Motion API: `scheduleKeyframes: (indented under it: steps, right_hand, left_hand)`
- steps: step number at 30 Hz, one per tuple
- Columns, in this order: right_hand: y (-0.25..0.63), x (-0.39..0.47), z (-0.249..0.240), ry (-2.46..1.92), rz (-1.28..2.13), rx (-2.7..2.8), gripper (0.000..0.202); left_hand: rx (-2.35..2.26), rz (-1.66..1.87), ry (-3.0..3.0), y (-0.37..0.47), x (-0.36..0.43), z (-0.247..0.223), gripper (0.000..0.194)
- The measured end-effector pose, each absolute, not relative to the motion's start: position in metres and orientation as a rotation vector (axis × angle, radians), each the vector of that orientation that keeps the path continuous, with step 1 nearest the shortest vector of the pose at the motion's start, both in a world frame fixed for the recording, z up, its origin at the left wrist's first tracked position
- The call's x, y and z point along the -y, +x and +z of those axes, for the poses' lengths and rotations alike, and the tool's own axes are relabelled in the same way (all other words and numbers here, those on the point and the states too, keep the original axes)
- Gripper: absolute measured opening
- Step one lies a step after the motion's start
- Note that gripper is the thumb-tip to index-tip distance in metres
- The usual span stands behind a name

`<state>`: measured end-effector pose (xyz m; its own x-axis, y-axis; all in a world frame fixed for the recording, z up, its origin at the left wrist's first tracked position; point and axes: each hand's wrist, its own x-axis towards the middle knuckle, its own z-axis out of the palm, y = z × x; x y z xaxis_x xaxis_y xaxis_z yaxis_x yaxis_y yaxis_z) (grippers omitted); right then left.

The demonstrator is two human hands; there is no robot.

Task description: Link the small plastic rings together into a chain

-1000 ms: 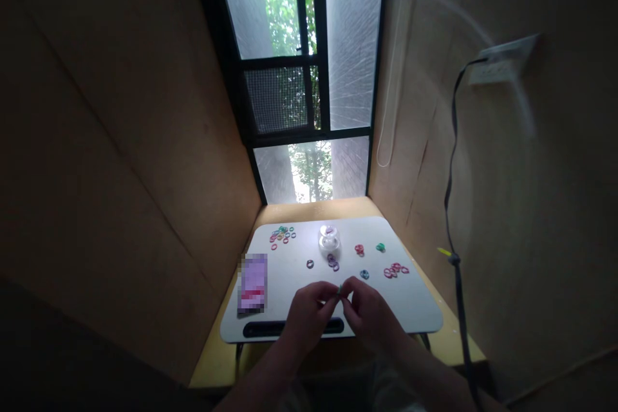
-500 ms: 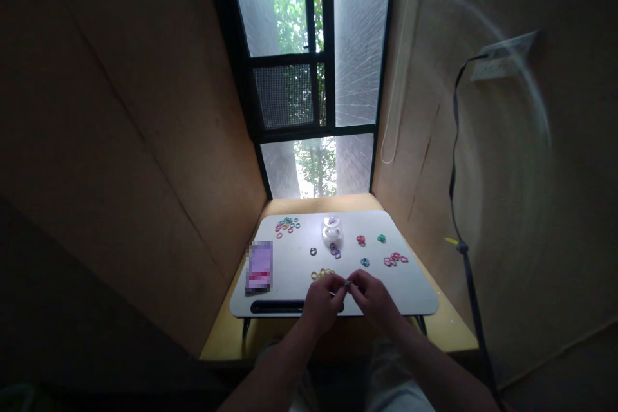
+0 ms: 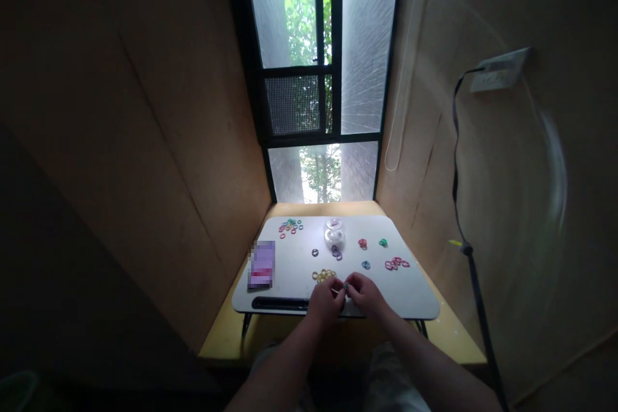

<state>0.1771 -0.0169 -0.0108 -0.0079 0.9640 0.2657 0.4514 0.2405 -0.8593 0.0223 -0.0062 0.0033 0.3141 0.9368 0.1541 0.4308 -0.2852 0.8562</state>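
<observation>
While pinching a tiny greenish item (image 3: 346, 286), too small to identify, with left hand (image 3: 323, 302) and right hand (image 3: 367, 295) together near yellow rings (image 3: 324, 275) on the white folding table (image 3: 290, 261) — seems mid-manipulation, calling for light, steady fingertip control.

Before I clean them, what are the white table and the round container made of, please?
White table: probably laminated board, smooth, with an even pale top.
Round container: likely clear, glossy plastic, see-through with bright highlights; glass is possible.
</observation>
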Motion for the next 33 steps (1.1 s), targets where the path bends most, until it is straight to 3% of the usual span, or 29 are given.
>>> scheduleKeyframes:
  steps: [20,33]
  right_hand:
    - [0.180,0.017,-0.019,-1.342,0.755,1.556,0.018]
    - [0.181,0.017,-0.026,-1.363,0.629,1.613,0.016]
  left_hand:
    - [-1.273,0.887,1.838,0.024,-0.004,-0.006,0.015]
    - [-1.324,0.947,1.851,0.028,-0.001,-0.002,0.007]
